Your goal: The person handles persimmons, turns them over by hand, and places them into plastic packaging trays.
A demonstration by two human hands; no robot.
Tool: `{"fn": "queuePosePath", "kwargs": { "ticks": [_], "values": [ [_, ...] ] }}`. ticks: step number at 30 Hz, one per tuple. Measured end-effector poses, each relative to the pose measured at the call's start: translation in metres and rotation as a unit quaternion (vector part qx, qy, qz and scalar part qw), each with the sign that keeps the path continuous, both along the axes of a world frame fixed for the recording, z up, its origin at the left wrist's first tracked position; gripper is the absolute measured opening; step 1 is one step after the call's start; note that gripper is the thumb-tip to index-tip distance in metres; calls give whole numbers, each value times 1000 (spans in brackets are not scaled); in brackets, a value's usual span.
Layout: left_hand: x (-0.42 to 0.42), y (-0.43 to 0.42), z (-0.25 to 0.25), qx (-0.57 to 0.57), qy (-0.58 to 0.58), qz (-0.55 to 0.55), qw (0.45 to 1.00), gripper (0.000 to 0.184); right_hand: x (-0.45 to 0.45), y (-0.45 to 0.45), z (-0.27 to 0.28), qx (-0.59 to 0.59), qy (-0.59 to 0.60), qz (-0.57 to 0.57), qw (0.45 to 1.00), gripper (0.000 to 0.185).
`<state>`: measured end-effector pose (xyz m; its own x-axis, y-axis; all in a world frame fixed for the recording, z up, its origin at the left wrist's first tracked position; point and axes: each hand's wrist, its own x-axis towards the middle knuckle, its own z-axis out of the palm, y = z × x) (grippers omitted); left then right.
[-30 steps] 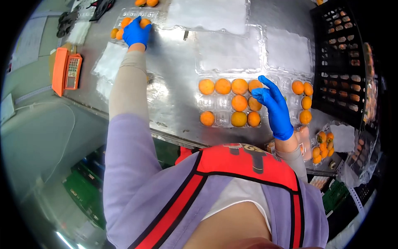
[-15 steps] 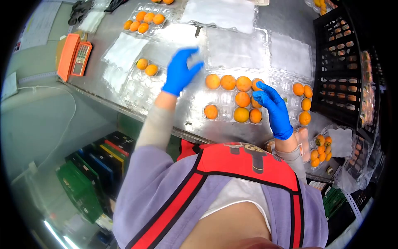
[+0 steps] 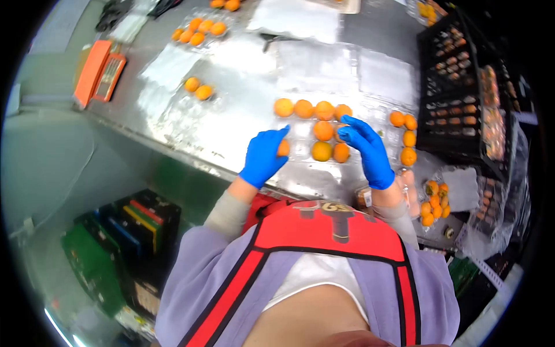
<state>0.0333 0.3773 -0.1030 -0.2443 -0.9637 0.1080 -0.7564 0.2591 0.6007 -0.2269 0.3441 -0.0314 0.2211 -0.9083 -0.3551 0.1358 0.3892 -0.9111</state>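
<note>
Apron [image 3: 329, 231], one, red with black edging, is nearest, on the person's side of the middle tray [image 3: 300, 133]. Two blue-gloved hands are at that tray. The left hand [image 3: 266, 156] curves half closed around one orange fruit [image 3: 284, 148] at the tray's near left corner; how firmly it has hold of it, I cannot tell. The right hand [image 3: 370, 151] is partly open, thumb and fingers bent over the tray's right side, partly hiding one fruit; whether it touches that one, I cannot tell.

The middle tray has nine fruits in view: three in the near row, counting the one at the left hand, two in the middle row and four in the far row. To its near right, beyond the right hand, lies a pack [image 3: 435, 203] of about eight fruits. Just right of the middle tray, four more fruits [image 3: 409, 139] sit in another clear tray, and one large black crate [image 3: 451, 110] stands farther right.

Past the middle tray's far side lie two white sheets [image 3: 317, 65], with a third [image 3: 296, 20] beyond them. To its far left are two fruits [image 3: 203, 92] in clear plastic, then a tray holding six [image 3: 197, 39], and at the view's edge two more [image 3: 232, 4]. Well left of it stands one orange device [image 3: 92, 73].
</note>
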Motion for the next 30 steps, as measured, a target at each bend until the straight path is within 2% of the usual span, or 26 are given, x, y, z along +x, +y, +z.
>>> {"fn": "queuePosePath", "kwargs": {
  "ticks": [5, 12, 14, 15, 18, 19, 20, 21, 22, 24, 30],
  "values": [
    [-1, -1, -5, -25, -17, -14, 999, 65, -25, 5, -12, -21, 22, -26, 999, 37],
    [0, -4, 0, -8, -26, -27, 999, 64, -35, 13, -14, 22, 14, -22, 999, 36],
    [1, -5, 0, -3, -31, -26, 999, 63, -43, 11, -20, -13, 60, -31, 998, 36],
    [1, -4, 0, 12, -32, -24, 999, 65, -48, 8, -28, -18, 39, -64, 997, 35],
    [1, -5, 1, 27, -32, -23, 999, 67, -79, -4, -59, -145, 153, -137, 968, 38],
    [1, -4, 1, 27, -31, -24, 999, 66, -90, -10, -62, -146, 152, -136, 968, 38],
    [1, -4, 1, 27, -31, -23, 999, 66, -101, -15, -64, -224, 306, -142, 914, 40],
    [1, -4, 1, 28, -30, -23, 999, 65, -110, -21, -66, -295, 449, -144, 831, 43],
    [1, -4, 1, 28, -29, -22, 999, 65, -119, -25, -70, -296, 449, -143, 831, 43],
    [2, -3, -1, 24, -24, -24, 999, 65, -130, -33, -77, -373, 547, -140, 736, 47],
    [2, -1, 0, -1, -13, -28, 1000, 64, -132, -39, -88, -323, 598, -116, 724, 45]
  ]
}}
